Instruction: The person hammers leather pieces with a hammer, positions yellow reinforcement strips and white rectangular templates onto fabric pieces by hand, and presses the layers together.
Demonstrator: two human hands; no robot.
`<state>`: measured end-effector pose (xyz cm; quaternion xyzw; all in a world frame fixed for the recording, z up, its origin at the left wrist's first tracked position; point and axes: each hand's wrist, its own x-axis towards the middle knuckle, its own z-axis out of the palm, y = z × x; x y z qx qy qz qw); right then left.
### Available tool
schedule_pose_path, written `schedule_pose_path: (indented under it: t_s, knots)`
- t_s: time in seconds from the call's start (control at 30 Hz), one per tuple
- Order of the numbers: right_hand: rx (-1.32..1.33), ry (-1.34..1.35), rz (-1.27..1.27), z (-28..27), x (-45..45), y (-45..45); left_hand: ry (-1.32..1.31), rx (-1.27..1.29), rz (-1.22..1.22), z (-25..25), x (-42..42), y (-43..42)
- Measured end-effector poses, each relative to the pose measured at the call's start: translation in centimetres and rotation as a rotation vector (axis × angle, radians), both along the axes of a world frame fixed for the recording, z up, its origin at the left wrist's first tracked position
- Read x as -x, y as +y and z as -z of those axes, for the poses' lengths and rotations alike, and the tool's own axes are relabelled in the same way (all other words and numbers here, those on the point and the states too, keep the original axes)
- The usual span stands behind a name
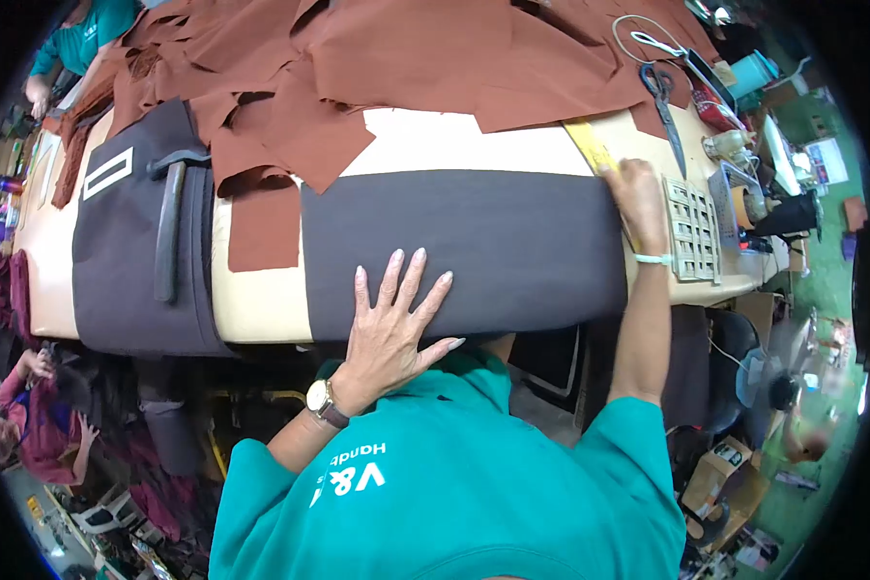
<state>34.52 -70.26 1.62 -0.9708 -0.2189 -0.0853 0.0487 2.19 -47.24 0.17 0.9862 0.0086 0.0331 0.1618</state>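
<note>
- Pale table [261, 304] spans the middle of the frame, its near edge just beyond the person's body.
- Left hand [387, 324], low centre: flat, palm down, fingers spread and thumb out to the side. It presses on the sheet [493, 246] and pinches nothing.
- That sheet, dark and smooth, lies from the centre to the right of centre, its lower side at the table's near edge. It looks thin, light and pliable, more like soft leather or coated cloth than board. Likely it slides if pushed at only 1 point and creases if bunched, so a broad palm suits it; to lift it, 2 opposite corners seem the best hold.
- Right hand [638, 193], right of centre: fingers curled at the ruler [590, 145], by the sheet's upper right corner. Whether they grip it or only bear down, I cannot tell. The ruler looks slim and fairly stiff.
- Left of the sheet: 1 brown patch [264, 232], then a dark stack [116, 256] with a hammer [168, 237] on it.
- Right edge of the table: a slotted grid [692, 230]; farther up, scissors [661, 92].
- Top of the frame: brown pieces [454, 58], loosely heaped and limp.
- Upper left: 1 co-worker [82, 43].
</note>
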Motion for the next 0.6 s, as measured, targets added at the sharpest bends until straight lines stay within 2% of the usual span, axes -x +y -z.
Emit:
schedule_pose_path:
  t_s: [0.1,0.23,0.27,0.33,0.4,0.53,0.6]
  knots:
    - [-0.264,-0.182,0.072,1.9,1.2,0.7,-0.036,0.01,0.006,0.6,0.1,0.1]
    - [-0.53,0.127,0.175,0.0,1.1,1.1,-0.055,0.006,0.011,0.6,0.1,0.1]
    - [-0.496,0.112,0.153,-0.9,1.0,0.8,-0.055,0.006,0.014,0.5,0.1,0.2]
    - [-0.43,0.086,0.104,-2.9,0.1,-1.0,-0.059,0.012,0.017,0.4,0.2,0.3]
    - [-0.284,-0.132,0.084,-5.9,-0.4,-3.0,-0.068,0.03,0.028,0.6,0.3,0.4]
    - [-0.768,-0.186,-0.265,-13.9,3.3,-1.2,-0.041,0.044,0.027,0.4,0.5,0.2]
    - [-0.874,-0.059,-0.302,-16.7,7.9,2.6,-0.037,0.049,0.023,0.3,0.5,0.0]
